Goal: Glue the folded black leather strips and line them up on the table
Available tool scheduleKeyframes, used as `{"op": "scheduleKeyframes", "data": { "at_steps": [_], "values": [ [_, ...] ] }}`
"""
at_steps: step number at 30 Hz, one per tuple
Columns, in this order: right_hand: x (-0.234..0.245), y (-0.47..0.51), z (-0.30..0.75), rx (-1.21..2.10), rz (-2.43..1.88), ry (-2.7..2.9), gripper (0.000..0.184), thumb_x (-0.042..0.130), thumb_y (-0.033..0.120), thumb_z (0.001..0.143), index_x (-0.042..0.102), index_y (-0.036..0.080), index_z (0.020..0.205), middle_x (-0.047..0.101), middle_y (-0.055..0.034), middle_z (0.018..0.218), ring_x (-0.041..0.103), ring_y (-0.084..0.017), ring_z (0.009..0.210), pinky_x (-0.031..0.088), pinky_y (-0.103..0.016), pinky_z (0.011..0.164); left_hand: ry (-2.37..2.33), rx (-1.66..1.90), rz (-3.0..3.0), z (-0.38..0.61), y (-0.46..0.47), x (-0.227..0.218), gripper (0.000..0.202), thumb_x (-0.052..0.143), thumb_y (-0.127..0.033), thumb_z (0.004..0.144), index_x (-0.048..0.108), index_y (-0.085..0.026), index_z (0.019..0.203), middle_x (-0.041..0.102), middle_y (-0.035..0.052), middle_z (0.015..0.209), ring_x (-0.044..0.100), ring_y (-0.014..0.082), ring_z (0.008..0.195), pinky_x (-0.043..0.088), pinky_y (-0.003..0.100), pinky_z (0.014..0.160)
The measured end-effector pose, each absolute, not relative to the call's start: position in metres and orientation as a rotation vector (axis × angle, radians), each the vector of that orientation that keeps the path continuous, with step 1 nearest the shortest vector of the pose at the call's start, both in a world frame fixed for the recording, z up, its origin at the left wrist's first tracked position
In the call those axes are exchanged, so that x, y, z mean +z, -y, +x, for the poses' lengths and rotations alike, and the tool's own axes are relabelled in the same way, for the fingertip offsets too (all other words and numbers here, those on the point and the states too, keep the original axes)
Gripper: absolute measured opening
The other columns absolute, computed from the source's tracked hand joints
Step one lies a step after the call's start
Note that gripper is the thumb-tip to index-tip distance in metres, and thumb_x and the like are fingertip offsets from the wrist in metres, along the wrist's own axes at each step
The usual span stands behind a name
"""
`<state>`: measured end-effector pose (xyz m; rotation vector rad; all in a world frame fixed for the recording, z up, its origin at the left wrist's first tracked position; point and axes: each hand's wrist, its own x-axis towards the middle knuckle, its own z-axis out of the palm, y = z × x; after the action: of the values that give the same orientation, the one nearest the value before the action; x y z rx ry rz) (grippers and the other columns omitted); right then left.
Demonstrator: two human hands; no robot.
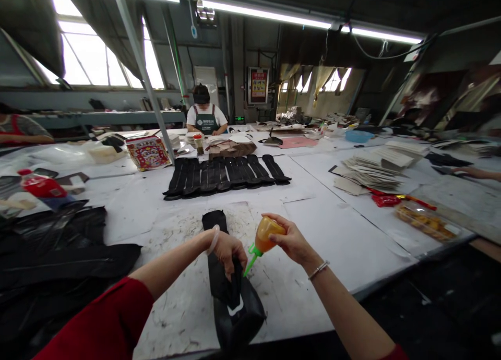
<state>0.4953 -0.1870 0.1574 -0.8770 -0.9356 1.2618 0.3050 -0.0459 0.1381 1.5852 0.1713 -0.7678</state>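
Observation:
My right hand (291, 240) is wrapped round a squeeze bottle (269, 234) of amber liquid, tipped with its green nozzle pointing down. The nozzle's tip is at a black leather-like piece (238, 318) lying lengthwise on the white table in front of me. Whether the tip touches it I cannot tell. My left hand (229, 253) is closed on a fold of this black piece, fingers pinching the material just left of the nozzle. A small white patch shows on the piece below my fingers.
A row of black pieces (227, 175) lies beyond my hands. More black pieces (58, 261) are heaped at left, near a red bottle (43, 188). Stacked sheets (371, 169) and a clear food box (426, 222) lie at right. A person (205, 115) sits across the table.

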Motion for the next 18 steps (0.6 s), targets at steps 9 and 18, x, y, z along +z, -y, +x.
{"op": "scheduleKeyframes", "data": {
  "at_steps": [9,18],
  "values": [
    [0.154,0.19,0.5,1.345,-0.803,0.863,0.059,0.086,0.021,0.058,0.066,0.019,0.114,0.069,-0.0027,0.094,0.062,-0.016,0.081,0.049,-0.026,0.072,-0.213,-0.698,1.564,0.296,0.047,0.145,0.041,0.087,-0.037,0.051,0.071,-0.017,0.082,0.07,-0.001,0.066,0.063,0.0145,0.055,0.048,0.021,0.046],
    [0.146,0.198,0.504,1.379,-0.725,0.808,0.06,0.085,0.025,0.062,0.063,0.018,0.117,0.069,-0.0057,0.096,0.065,-0.021,0.087,0.049,-0.034,0.081,-0.294,-0.65,1.566,0.288,0.046,0.16,0.043,0.088,-0.038,0.051,0.069,-0.016,0.083,0.068,-0.0017,0.061,0.061,0.0126,0.051,0.044,0.017,0.041]
  ]
}}
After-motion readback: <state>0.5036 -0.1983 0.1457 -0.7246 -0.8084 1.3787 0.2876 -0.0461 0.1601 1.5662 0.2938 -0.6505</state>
